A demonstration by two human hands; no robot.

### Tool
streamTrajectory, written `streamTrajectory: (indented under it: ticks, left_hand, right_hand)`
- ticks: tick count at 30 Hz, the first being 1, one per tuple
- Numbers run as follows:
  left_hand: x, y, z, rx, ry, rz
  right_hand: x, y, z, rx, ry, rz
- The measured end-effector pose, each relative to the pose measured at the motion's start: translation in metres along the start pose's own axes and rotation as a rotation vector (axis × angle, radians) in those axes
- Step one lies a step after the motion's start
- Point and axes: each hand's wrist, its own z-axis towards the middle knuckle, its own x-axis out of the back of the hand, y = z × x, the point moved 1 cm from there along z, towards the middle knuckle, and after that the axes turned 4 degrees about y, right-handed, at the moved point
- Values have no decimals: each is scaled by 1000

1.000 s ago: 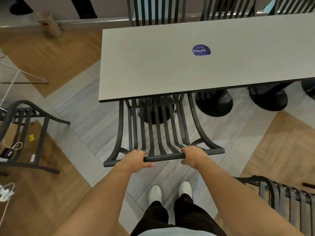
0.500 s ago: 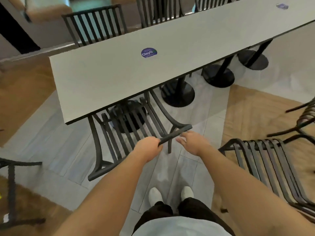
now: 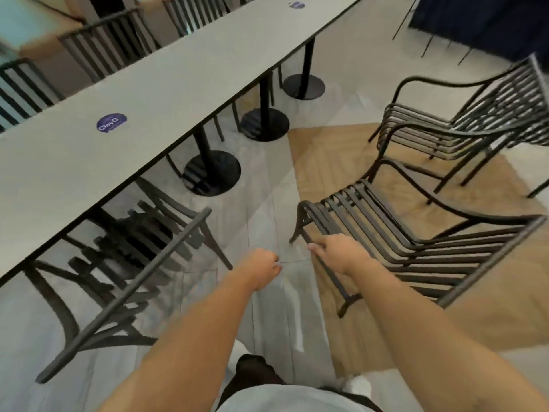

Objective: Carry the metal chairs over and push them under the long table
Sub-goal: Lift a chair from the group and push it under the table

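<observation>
The long grey table (image 3: 154, 93) runs from the left to the far right. A black metal slatted chair (image 3: 133, 292) stands pushed under its near end, only the backrest sticking out. My left hand (image 3: 261, 269) hovers to the right of that backrest, fingers curled, holding nothing. My right hand (image 3: 341, 254) is over the near armrest of a second black metal chair (image 3: 416, 248) on the wood floor, fingers loosely extended; whether it touches the rail I cannot tell. A third metal chair (image 3: 475, 120) stands further back on the right.
Round black table pedestals (image 3: 212, 172) stand in a row under the table. More slatted chairs (image 3: 98, 52) line the table's far side. A purple round sticker (image 3: 111, 122) lies on the tabletop. Tiled floor runs between the table and the two loose chairs.
Both hands have let go of the backrest of the chair now under the table. My view has swung right, and my right hand has moved over to the second chair.
</observation>
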Motion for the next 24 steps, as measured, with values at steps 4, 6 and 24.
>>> streamTrajectory:
  ticks: [4, 6, 24]
  left_hand:
    - [-29, 93, 6, -1, -31, -90]
    - [-43, 140, 5, -13, -33, -102]
    - [-79, 417, 86, -281, -14, 82]
  right_hand:
    - [8, 96, -50, -85, 19, 24]
    - [12, 141, -75, -101, 43, 18]
    - [38, 405, -177, -346, 218, 103]
